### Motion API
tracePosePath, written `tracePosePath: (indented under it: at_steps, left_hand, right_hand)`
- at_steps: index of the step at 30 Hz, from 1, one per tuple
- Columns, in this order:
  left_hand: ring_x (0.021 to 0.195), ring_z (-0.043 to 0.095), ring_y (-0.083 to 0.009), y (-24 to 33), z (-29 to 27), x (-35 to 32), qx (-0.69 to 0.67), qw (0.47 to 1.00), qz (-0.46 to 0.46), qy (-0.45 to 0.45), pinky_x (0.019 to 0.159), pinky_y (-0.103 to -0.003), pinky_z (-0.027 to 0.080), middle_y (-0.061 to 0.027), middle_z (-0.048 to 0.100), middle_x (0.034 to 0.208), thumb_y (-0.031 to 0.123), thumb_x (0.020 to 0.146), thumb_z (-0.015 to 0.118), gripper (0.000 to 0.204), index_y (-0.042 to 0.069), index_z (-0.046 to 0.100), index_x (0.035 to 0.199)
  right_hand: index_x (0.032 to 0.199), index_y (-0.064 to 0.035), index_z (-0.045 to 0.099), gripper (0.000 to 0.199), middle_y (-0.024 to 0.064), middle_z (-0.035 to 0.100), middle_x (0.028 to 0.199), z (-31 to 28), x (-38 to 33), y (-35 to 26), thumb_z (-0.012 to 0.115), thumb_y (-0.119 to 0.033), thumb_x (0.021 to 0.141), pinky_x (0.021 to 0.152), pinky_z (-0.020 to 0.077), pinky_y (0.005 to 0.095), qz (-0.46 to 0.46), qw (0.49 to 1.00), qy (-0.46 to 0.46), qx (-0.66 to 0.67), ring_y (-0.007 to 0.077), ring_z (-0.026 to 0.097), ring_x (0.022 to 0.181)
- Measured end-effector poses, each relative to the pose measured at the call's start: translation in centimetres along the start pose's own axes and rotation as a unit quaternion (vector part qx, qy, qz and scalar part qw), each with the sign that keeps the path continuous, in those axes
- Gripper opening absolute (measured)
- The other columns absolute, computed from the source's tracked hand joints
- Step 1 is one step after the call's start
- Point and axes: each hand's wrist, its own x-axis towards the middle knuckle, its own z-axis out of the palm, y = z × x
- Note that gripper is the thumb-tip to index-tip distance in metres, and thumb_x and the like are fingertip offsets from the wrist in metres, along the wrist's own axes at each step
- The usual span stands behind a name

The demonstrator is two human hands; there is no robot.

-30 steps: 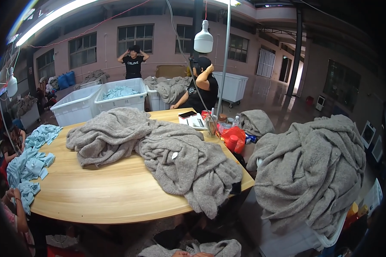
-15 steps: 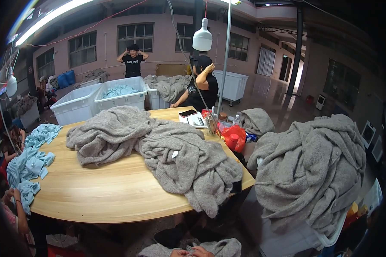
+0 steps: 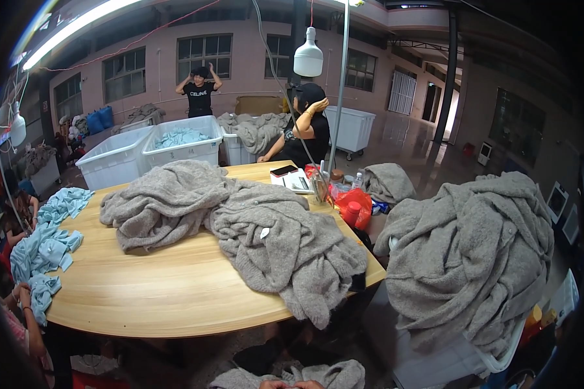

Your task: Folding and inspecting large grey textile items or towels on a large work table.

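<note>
At the lower edge my left hand (image 3: 275,384) and my right hand (image 3: 309,384) sit close together over a grey knit garment (image 3: 334,373) on my lap. Their fingers are bent in and appear closed on the knit; the fingertips are cut off by the edge. A long heap of the same grey knit garments (image 3: 272,233) lies across the wooden table (image 3: 149,292), its near end hanging over the front edge. To my right, a tall pile of grey knitwear (image 3: 467,253) fills a white bin (image 3: 428,363).
Light blue garments (image 3: 45,249) line the table's left edge, where a co-worker's hands (image 3: 23,295) touch them. A phone (image 3: 284,171), a red plastic bag (image 3: 360,200) and a bottle (image 3: 358,181) stand at the far right corner. Two people are behind, near white bins (image 3: 113,159).
My hands have sunk lower, so less of them shows at the bottom edge. The standing person behind has shifted their raised arms; the seated person's raised hand has moved slightly. The heaps lie unchanged.
</note>
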Motion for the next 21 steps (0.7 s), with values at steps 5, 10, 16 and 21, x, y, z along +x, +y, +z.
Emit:
tracePosePath:
  at_steps: [5, 10, 16, 21]
  left_hand:
    - [0.055, 0.048, -0.0091, -2.3, 0.1, 0.6, 0.119, 0.990, 0.068, 0.043, 0.047, -0.025, 0.041, -0.0020, 0.054, 0.060, 0.003, 0.071, 0.057, 0.005, 0.000, 0.061, 0.073]
    - [0.053, 0.050, -0.0128, -1.2, 0.1, 0.1, 0.201, 0.973, 0.095, 0.060, 0.048, -0.030, 0.042, -0.0081, 0.056, 0.058, 0.008, 0.069, 0.058, 0.007, 0.001, 0.060, 0.069]
    - [0.054, 0.052, -0.0200, -1.4, 0.1, 0.0, 0.255, 0.951, 0.150, 0.087, 0.050, -0.035, 0.042, -0.0139, 0.056, 0.060, 0.012, 0.067, 0.057, 0.010, 0.003, 0.059, 0.068]
    - [0.052, 0.050, -0.0273, -1.1, 0.3, -0.3, 0.267, 0.934, 0.215, 0.101, 0.047, -0.037, 0.039, -0.0159, 0.052, 0.059, 0.007, 0.067, 0.051, 0.006, 0.002, 0.053, 0.068]
  right_hand:
    - [0.076, -0.0028, 0.057, 0.014, 0.0167, 0.056, 0.068, 0.6, 0.0, 1.8, 0.048, -0.013, 0.072, 0.055, 0.0427, 0.0379, -0.009, 0.999, 0.038, -0.031, 0.0319, 0.054, 0.062]
    - [0.074, -0.0021, 0.057, 0.016, 0.0163, 0.055, 0.064, 1.5, 0.5, 4.6, 0.047, -0.015, 0.072, 0.051, 0.0419, 0.0343, -0.010, 0.997, 0.075, -0.010, 0.0244, 0.053, 0.055]
    - [0.069, -0.0002, 0.051, 0.011, 0.0051, 0.049, 0.056, 1.9, 0.3, 4.0, 0.042, -0.002, 0.074, 0.049, 0.0388, 0.0275, -0.051, 0.991, 0.116, -0.053, 0.0107, 0.045, 0.054]
    - [0.070, -0.0005, 0.053, 0.010, 0.0121, 0.052, 0.061, 1.6, 0.0, 2.0, 0.045, -0.006, 0.072, 0.050, 0.0399, 0.0342, -0.054, 0.987, 0.118, -0.098, 0.0235, 0.048, 0.057]
